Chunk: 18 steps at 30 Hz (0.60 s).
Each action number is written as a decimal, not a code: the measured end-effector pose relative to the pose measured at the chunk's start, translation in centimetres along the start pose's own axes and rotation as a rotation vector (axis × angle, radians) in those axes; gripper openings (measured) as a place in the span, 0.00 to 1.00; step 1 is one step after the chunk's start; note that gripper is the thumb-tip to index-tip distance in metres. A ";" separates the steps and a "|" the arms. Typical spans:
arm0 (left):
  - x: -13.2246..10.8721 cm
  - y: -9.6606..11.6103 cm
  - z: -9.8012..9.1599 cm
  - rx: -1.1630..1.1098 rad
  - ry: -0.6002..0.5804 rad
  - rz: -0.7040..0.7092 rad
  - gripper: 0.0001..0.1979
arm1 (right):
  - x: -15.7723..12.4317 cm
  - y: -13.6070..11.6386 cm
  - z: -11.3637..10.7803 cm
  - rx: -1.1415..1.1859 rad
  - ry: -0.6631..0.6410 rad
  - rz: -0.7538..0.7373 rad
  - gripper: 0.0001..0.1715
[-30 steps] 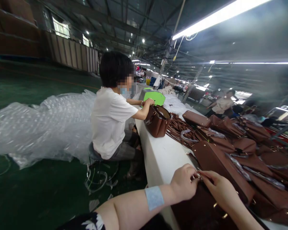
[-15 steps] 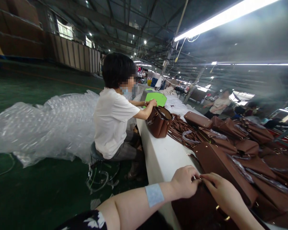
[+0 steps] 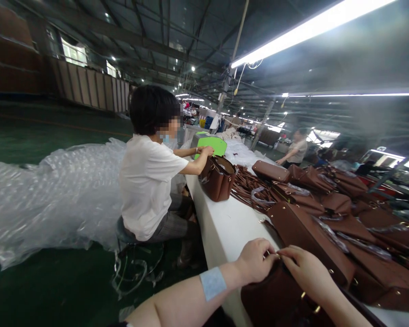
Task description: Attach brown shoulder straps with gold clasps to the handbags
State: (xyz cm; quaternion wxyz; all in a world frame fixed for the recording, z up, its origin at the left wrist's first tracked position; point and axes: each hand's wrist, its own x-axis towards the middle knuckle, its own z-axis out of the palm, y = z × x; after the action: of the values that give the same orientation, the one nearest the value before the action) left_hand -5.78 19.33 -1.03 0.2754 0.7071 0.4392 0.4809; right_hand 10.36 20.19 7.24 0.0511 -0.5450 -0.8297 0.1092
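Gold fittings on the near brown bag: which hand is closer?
Right. In the picture, the gold fittings on the brown bag show just below the right hand; the left hand is farther off, up and to the left.

The one view looks from the person's head, facing forward and down along the white table (image 3: 230,222). The left hand (image 3: 257,261) and right hand (image 3: 305,270) are close, low in view; a seated co-worker (image 3: 150,184) is farther off.
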 end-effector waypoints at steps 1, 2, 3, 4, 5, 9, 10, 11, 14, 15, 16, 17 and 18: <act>0.0 0.0 0.1 -0.009 0.009 -0.009 0.05 | -0.1 -0.2 -0.1 0.001 0.006 0.000 0.23; 0.0 0.0 0.2 -0.021 0.016 -0.022 0.05 | -0.2 -0.3 -0.1 0.004 0.011 -0.001 0.23; 0.0 0.0 0.2 -0.035 0.021 -0.043 0.05 | -0.3 -0.5 -0.2 0.007 0.013 -0.005 0.23; 0.0 0.0 0.2 -0.049 0.023 -0.065 0.05 | -0.3 -0.6 -0.3 0.010 0.014 -0.010 0.23; 0.0 0.0 0.2 -0.059 0.022 -0.080 0.05 | -0.4 -0.6 -0.3 0.012 0.015 -0.015 0.23; 0.0 0.0 0.2 -0.094 0.020 -0.061 0.06 | -0.5 -0.4 0.0 0.026 0.037 -0.010 0.23; 0.0 0.0 0.3 -0.127 0.021 -0.069 0.06 | -0.5 -0.3 0.1 0.033 0.053 -0.006 0.23; 0.0 0.0 0.4 -0.175 0.020 -0.100 0.06 | -0.5 -0.2 0.2 0.045 0.073 -0.003 0.22; 0.2 -0.3 0.9 -0.334 0.018 -0.232 0.06 | -0.9 -0.3 0.0 0.074 0.175 0.022 0.21; 0.4 -0.4 1.0 -0.370 0.021 -0.257 0.05 | -1.4 -0.5 -0.3 0.067 0.221 0.046 0.21; 0.6 -0.6 0.9 -0.395 0.028 -0.265 0.05 | -2.0 -0.7 -0.7 0.048 0.275 0.076 0.22; 0.9 -0.7 0.8 -0.411 0.037 -0.262 0.04 | -2.9 -0.8 -1.2 0.017 0.332 0.104 0.22; 1.2 -0.9 0.5 -0.421 0.049 -0.257 0.03 | -4.0 -0.7 -1.7 -0.024 0.397 0.133 0.22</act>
State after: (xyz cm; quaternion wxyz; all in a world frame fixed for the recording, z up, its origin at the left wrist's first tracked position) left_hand -5.46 20.81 -1.41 0.4650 0.5605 0.4221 0.5399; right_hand 11.68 16.50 9.19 0.1996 -0.6100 -0.7668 -0.0072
